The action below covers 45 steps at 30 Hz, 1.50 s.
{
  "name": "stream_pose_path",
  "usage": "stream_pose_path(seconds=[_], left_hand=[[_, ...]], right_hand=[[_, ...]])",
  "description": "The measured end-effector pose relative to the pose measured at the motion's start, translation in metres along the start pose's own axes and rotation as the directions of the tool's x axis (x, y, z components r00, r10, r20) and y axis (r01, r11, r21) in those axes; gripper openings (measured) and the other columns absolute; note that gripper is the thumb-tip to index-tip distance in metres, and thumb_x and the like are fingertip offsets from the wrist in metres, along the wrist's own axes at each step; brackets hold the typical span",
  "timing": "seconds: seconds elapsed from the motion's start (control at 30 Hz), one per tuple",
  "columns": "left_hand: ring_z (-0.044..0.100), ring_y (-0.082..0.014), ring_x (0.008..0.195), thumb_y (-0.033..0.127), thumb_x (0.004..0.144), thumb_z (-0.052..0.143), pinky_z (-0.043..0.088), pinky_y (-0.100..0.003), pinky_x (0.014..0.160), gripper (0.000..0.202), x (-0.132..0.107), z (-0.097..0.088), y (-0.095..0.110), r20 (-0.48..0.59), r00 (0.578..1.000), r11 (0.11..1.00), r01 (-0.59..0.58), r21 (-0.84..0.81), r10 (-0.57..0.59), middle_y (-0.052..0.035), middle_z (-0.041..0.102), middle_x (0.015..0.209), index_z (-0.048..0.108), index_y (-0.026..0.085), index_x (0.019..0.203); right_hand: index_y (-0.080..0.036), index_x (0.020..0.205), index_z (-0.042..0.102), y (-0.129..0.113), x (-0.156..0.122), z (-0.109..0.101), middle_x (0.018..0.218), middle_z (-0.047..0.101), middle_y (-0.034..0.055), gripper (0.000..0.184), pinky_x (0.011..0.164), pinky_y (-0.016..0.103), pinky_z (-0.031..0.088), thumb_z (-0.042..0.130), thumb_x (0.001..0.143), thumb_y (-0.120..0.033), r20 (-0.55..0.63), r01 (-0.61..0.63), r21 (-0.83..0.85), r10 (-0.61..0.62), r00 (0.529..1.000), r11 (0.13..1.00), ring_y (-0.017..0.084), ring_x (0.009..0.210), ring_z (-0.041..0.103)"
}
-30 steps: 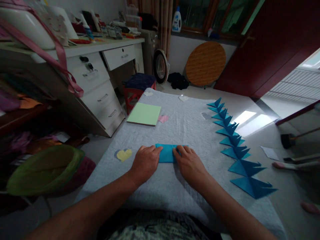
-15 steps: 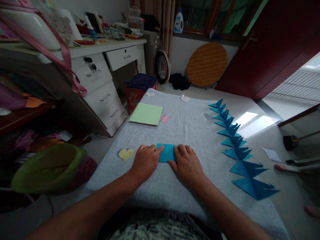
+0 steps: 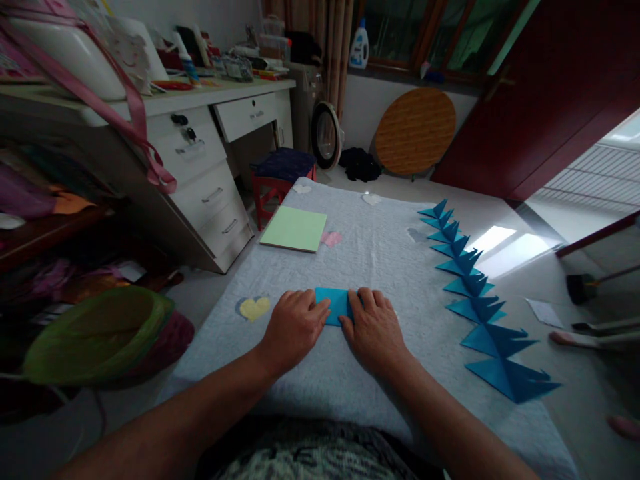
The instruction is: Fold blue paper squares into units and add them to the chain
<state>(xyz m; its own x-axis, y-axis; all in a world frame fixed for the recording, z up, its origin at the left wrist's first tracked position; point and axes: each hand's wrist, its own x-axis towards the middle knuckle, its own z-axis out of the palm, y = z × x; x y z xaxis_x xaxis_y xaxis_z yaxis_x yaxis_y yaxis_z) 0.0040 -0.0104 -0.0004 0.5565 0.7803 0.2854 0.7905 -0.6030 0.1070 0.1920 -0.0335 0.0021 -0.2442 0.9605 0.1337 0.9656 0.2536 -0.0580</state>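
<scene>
A folded blue paper [image 3: 337, 304] lies on a pale grey quilt [image 3: 380, 260] in front of me. My left hand [image 3: 293, 328] rests on the paper's left end, its knuckles bent and its fingertips pressing down. On the right end lies my right hand [image 3: 375, 327], fingers stretched flat over the paper. The two hands nearly touch, so only a small patch of blue shows between them. Along the quilt's right side runs a row of several folded blue paper triangles [image 3: 475, 307].
A stack of light green paper [image 3: 294, 229] lies at the quilt's far left. White desk drawers [image 3: 210, 193] and a red stool [image 3: 277, 177] stand to the left. A green bag [image 3: 90, 333] sits on the floor at left. Someone's toes [image 3: 565, 337] show at right.
My right hand has slid left over the blue paper towards my left hand, and less of the paper shows now than a second ago.
</scene>
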Motion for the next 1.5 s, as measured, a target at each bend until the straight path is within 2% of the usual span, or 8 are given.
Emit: stream_pose_path(seconds=[0.13, 0.3, 0.4, 0.57, 0.77, 0.93, 1.13, 1.5], left_hand=[[0.059, -0.0226, 0.085, 0.024, 0.099, 0.051, 0.049, -0.040, 0.080, 0.021, -0.005, -0.001, 0.007, -0.063, 0.992, 0.994, -0.108, 0.008, 0.108, -0.0082, 0.066, 0.093, 0.069, 0.019, 0.109], [0.064, -0.0239, 0.104, 0.014, 0.099, 0.048, 0.052, -0.040, 0.095, 0.024, -0.010, 0.008, 0.008, -0.139, 0.944, 0.947, -0.312, -0.075, 0.300, -0.0101, 0.071, 0.112, 0.068, 0.013, 0.113], [0.065, -0.0245, 0.114, 0.012, 0.099, 0.047, 0.052, -0.040, 0.101, 0.027, -0.011, 0.015, 0.005, -0.148, 0.929, 0.929, -0.356, -0.102, 0.340, -0.0113, 0.071, 0.120, 0.067, 0.010, 0.118], [0.065, -0.0232, 0.118, 0.012, 0.100, 0.045, 0.054, -0.040, 0.101, 0.030, -0.010, 0.019, 0.002, -0.087, 0.951, 0.944, -0.305, -0.128, 0.295, -0.0107, 0.070, 0.127, 0.065, 0.013, 0.122], [0.060, -0.0224, 0.127, 0.014, 0.099, 0.049, 0.050, -0.041, 0.109, 0.031, -0.010, 0.024, 0.001, -0.015, 0.977, 0.951, -0.211, -0.225, 0.213, -0.0101, 0.065, 0.135, 0.064, 0.016, 0.127], [0.056, -0.0234, 0.132, 0.012, 0.099, 0.045, 0.046, -0.044, 0.112, 0.038, -0.010, 0.028, -0.001, 0.049, 0.986, 0.964, -0.144, -0.225, 0.159, -0.0109, 0.059, 0.142, 0.059, 0.016, 0.134], [0.049, -0.0235, 0.138, 0.011, 0.099, 0.039, 0.041, -0.046, 0.116, 0.043, -0.007, 0.022, 0.001, 0.121, 0.985, 0.966, -0.092, -0.242, 0.124, -0.0110, 0.054, 0.147, 0.055, 0.017, 0.139], [0.045, -0.0223, 0.141, 0.014, 0.100, 0.040, 0.035, -0.044, 0.120, 0.038, -0.003, 0.022, -0.007, 0.115, 0.989, 0.970, -0.059, -0.237, 0.089, -0.0114, 0.052, 0.150, 0.056, 0.014, 0.135]], right_hand=[[-0.017, 0.119, 0.057, 0.000, 0.000, 0.001, 0.111, 0.059, 0.0119, 0.033, 0.086, 0.041, 0.039, 0.057, 0.094, -0.038, -0.017, -0.005, -0.005, 0.005, 1.000, 1.000, 0.028, 0.099, 0.049], [-0.017, 0.114, 0.059, -0.001, 0.002, 0.000, 0.111, 0.060, 0.0128, 0.026, 0.085, 0.040, 0.040, 0.056, 0.095, -0.034, -0.012, -0.017, -0.001, 0.017, 1.000, 1.000, 0.028, 0.098, 0.050], [-0.017, 0.111, 0.061, -0.001, 0.004, -0.001, 0.110, 0.061, 0.0125, 0.021, 0.084, 0.039, 0.040, 0.056, 0.095, -0.030, 0.004, -0.027, -0.003, 0.027, 1.000, 1.000, 0.027, 0.097, 0.051], [-0.018, 0.113, 0.061, 0.001, 0.001, -0.002, 0.110, 0.063, 0.0118, 0.019, 0.083, 0.037, 0.040, 0.056, 0.095, -0.023, -0.013, -0.008, 0.013, 0.008, 1.000, 1.000, 0.026, 0.097, 0.053], [-0.020, 0.101, 0.067, 0.003, -0.003, 0.001, 0.109, 0.065, 0.0098, 0.010, 0.084, 0.037, 0.041, 0.058, 0.096, -0.022, -0.042, 0.057, 0.055, -0.055, 0.998, 0.997, 0.025, 0.097, 0.054], [-0.019, 0.102, 0.068, 0.006, -0.003, 0.008, 0.109, 0.066, 0.0092, 0.014, 0.087, 0.037, 0.044, 0.058, 0.094, -0.013, -0.090, 0.146, 0.088, -0.138, 0.986, 0.985, 0.024, 0.096, 0.055], [-0.019, 0.109, 0.068, 0.008, -0.005, 0.008, 0.113, 0.066, 0.0101, 0.019, 0.088, 0.039, 0.046, 0.059, 0.093, -0.012, -0.141, 0.217, 0.086, -0.203, 0.969, 0.972, 0.025, 0.098, 0.056], [-0.018, 0.105, 0.070, 0.006, -0.005, 0.008, 0.115, 0.068, 0.0102, 0.016, 0.093, 0.040, 0.046, 0.060, 0.093, -0.015, -0.112, 0.144, 0.106, -0.132, 0.985, 0.984, 0.026, 0.104, 0.058]])
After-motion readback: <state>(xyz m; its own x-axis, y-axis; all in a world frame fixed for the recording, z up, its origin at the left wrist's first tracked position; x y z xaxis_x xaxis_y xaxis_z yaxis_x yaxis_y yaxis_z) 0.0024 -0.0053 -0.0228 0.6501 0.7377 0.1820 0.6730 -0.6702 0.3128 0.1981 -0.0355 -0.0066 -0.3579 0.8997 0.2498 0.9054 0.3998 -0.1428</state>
